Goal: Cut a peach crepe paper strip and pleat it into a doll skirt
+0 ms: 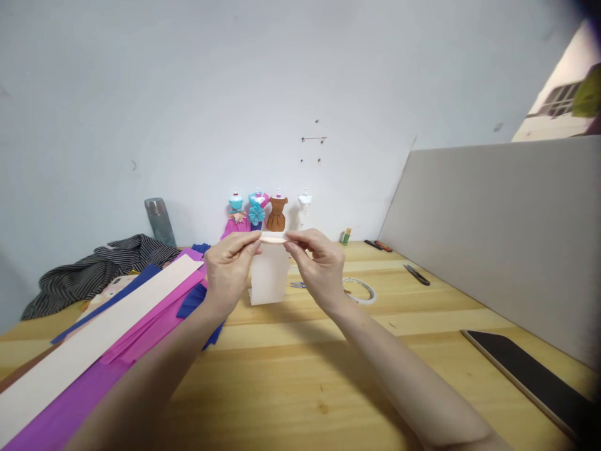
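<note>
A pale cream piece of crepe-like paper (269,275) hangs in front of me above the wooden table (300,401). Its top edge looks folded over. At that edge's left end, my left hand (230,266) pinches it between thumb and fingers. The right end is pinched the same way by my right hand (322,263). Behind the hands stand small dress forms: one in a brown dress (277,214), two with blue and pink outfits (236,213), and a bare white form (305,208). Small snips (297,285) lie partly hidden beside my right hand.
Purple, pink, blue and cream paper sheets (107,326) cover the left side, near a striped cloth (113,266) and a bottle (160,222). Rightward are a tape roll (370,294), dark-handled cutters (417,274), a glue stick (346,237), a black-screened device (530,376) and a grey panel (498,232).
</note>
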`<state>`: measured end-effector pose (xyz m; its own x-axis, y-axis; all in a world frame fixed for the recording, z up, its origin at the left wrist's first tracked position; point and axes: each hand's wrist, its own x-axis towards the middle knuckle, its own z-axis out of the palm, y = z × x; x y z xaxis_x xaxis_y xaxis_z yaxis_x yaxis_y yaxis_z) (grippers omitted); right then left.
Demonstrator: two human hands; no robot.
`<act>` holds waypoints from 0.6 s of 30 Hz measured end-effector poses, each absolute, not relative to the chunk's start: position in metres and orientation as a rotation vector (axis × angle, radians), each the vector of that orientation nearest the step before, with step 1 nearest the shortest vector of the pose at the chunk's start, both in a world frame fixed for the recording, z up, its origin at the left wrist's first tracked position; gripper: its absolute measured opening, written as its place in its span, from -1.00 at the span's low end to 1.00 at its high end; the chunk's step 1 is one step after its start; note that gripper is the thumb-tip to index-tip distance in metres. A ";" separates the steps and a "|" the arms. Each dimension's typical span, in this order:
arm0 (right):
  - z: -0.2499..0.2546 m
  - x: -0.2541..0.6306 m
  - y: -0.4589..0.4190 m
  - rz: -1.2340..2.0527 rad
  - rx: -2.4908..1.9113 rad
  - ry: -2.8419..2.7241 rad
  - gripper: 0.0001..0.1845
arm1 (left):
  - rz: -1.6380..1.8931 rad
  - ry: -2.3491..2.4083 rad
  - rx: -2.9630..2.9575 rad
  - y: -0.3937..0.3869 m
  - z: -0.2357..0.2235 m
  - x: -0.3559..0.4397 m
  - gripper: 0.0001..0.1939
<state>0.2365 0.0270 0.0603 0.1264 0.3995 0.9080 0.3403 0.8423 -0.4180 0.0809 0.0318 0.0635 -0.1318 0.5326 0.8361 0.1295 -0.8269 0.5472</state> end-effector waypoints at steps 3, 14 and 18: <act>0.060 0.237 0.027 0.006 -0.643 -1.495 -0.88 | 2.072 0.790 1.978 0.033 0.062 0.079 -0.86; 0.061 0.238 0.029 -0.153 -0.681 -1.540 -0.88 | 2.092 0.893 2.111 0.034 0.062 0.079 -0.87; 0.059 0.238 0.030 -0.153 -0.695 -1.523 -0.89 | 2.087 0.937 2.069 0.035 0.060 0.080 -0.89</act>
